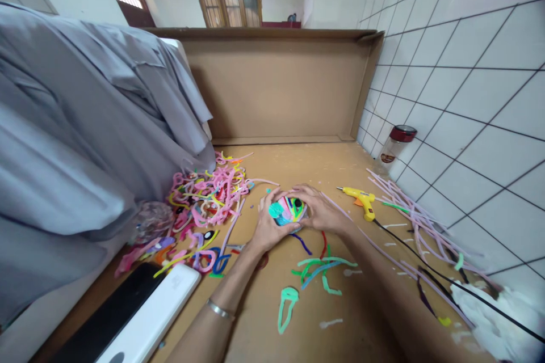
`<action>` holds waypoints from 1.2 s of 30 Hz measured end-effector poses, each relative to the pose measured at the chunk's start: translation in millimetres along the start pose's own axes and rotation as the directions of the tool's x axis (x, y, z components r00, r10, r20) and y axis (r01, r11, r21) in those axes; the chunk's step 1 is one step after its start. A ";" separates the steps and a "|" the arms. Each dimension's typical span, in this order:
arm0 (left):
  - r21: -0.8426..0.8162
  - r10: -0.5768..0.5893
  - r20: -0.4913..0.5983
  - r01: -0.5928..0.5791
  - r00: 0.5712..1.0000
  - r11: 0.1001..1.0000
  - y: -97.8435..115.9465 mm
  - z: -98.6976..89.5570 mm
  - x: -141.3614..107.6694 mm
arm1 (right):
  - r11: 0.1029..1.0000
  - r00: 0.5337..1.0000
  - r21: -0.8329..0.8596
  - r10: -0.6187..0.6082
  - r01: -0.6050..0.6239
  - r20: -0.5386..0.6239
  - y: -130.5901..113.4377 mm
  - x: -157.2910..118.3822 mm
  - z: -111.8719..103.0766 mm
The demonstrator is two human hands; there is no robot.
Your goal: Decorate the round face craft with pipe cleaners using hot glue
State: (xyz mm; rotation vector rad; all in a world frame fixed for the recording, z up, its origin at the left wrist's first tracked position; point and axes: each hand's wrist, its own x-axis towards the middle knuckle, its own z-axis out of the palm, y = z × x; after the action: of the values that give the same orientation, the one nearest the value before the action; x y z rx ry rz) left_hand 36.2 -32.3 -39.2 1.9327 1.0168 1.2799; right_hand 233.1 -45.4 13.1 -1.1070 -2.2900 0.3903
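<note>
A small rounded pipe-cleaner figure [284, 212], in teal, pink, yellow, green and blue with a black eye, sits between my two hands above the middle of the table. My left hand [267, 229] curls round its left and lower side, thumb at the near edge. On the opposite side, my right hand [322, 211] grips it with bent fingers. Its underside is hidden. Just below lie a dark blue pipe-cleaner piece [303, 244], a red piece [324, 244] and several green and blue strips [317, 269]. Closer to me is a mint-green loop [287, 311].
A tangled heap of pipe cleaners [219, 195] spreads at left, beside a grey cloth [93, 125]. A yellow glue gun [361, 201] with its black cord, lilac pipe cleaners [413, 221] and a red-lidded jar [395, 144] are at right. A white power bank [149, 317] lies front left.
</note>
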 end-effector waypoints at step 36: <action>-0.126 0.008 -0.069 -0.016 0.998 0.992 1.6 4.2 -1.3 | 0.126 0.171 -0.119 0.803 -0.985 -0.571 63.6 -85.8 -35.2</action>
State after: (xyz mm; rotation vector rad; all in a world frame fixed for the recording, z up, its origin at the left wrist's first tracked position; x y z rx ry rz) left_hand 40.2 -34.5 -40.0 1.8129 0.9345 1.3915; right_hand 336.9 -73.1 -20.0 -2.6086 -0.9875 -0.0160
